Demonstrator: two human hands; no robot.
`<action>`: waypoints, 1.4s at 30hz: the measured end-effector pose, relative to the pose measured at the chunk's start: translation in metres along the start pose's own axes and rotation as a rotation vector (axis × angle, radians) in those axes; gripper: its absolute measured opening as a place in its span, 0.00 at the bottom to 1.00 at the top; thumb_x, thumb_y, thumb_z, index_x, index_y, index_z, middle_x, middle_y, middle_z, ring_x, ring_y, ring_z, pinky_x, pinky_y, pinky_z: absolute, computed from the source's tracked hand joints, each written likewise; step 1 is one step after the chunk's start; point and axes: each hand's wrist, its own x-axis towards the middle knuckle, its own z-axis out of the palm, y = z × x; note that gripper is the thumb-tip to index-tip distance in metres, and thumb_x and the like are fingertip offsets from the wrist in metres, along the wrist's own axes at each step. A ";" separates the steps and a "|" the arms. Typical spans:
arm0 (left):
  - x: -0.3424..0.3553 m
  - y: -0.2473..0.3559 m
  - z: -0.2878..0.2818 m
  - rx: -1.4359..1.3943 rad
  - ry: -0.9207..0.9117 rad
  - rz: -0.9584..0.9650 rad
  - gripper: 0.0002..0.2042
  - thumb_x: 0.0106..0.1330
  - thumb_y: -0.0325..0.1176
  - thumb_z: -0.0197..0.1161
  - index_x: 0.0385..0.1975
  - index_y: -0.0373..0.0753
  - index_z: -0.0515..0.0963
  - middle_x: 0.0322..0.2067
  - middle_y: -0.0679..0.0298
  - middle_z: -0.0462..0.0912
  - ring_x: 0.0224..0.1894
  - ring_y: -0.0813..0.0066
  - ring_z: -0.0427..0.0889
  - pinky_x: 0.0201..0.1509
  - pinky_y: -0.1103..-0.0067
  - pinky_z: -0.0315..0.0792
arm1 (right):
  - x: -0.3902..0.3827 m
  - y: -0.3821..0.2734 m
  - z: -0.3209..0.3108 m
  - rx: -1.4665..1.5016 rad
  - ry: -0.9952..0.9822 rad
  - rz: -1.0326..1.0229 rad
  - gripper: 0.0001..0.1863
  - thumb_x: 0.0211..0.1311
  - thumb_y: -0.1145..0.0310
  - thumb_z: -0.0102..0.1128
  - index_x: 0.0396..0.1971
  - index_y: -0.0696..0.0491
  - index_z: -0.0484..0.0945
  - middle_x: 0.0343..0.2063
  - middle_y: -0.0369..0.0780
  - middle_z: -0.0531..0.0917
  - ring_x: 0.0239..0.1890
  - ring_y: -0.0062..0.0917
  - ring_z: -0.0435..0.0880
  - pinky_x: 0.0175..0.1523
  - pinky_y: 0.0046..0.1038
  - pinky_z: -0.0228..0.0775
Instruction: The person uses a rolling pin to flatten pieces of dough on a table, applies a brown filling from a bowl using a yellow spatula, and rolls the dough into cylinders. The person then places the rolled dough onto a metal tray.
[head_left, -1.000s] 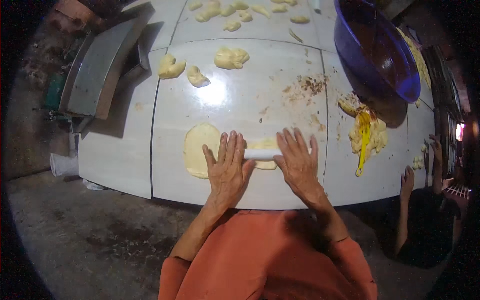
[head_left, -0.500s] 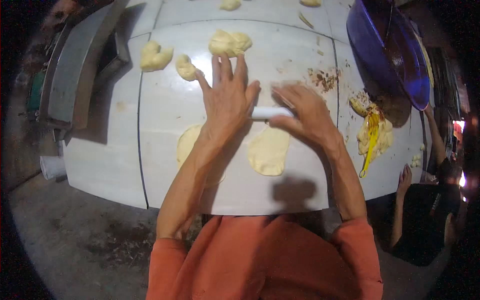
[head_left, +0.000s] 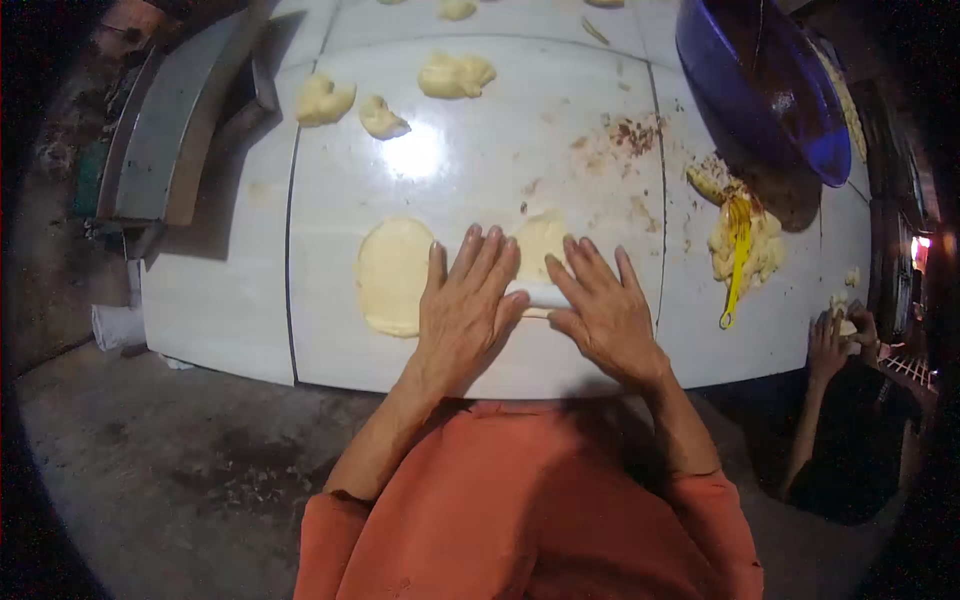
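Note:
Both my palms lie flat across a short white rolling pin (head_left: 541, 295), fingers stretched forward. My left hand (head_left: 468, 305) covers its left end, and my right hand (head_left: 612, 318) rests over its right end. Under and beyond the pin spreads a thin sheet of pale dough (head_left: 542, 240), partly hidden by the fingers. Just left of my left hand lies a flat oval dough sheet (head_left: 390, 280). Farther off sit a rounded dough lump (head_left: 324, 101), a small dough piece (head_left: 382, 118) and a wider dough lump (head_left: 456, 76).
A purple basin (head_left: 828, 150) stands at the far right, near a yellow slotted utensil (head_left: 738, 262) lying on soft dough. Brown crumbs (head_left: 632, 136) dot the white table (head_left: 470, 375). Metal trays (head_left: 160, 150) stand far left. At right, another person's hands (head_left: 830, 345) handle pale pieces.
Both hands have drawn the rolling pin toward me, down the dough sheet. The oval sheet on the left is now more exposed. The other person's hands have come together over pale pieces.

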 end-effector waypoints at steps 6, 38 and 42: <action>-0.070 0.012 0.020 0.072 -0.002 -0.041 0.32 0.68 0.47 0.65 0.70 0.40 0.68 0.69 0.50 0.71 0.73 0.46 0.65 0.73 0.36 0.46 | -0.062 -0.023 0.041 0.001 0.113 -0.031 0.31 0.67 0.52 0.63 0.69 0.40 0.70 0.66 0.40 0.73 0.68 0.34 0.71 0.73 0.52 0.56; 0.082 -0.024 0.001 0.203 0.277 0.062 0.25 0.77 0.41 0.53 0.70 0.39 0.68 0.71 0.52 0.67 0.75 0.49 0.60 0.73 0.36 0.44 | 0.046 0.063 -0.003 -0.026 0.291 0.378 0.25 0.65 0.61 0.67 0.60 0.52 0.78 0.43 0.39 0.82 0.40 0.30 0.83 0.44 0.36 0.74; 0.054 -0.008 0.006 0.195 -0.037 0.138 0.31 0.76 0.46 0.52 0.74 0.35 0.59 0.75 0.54 0.61 0.78 0.53 0.55 0.77 0.38 0.39 | 0.042 0.038 -0.014 -0.043 0.438 0.046 0.34 0.67 0.53 0.64 0.69 0.51 0.70 0.68 0.46 0.72 0.72 0.38 0.67 0.70 0.49 0.57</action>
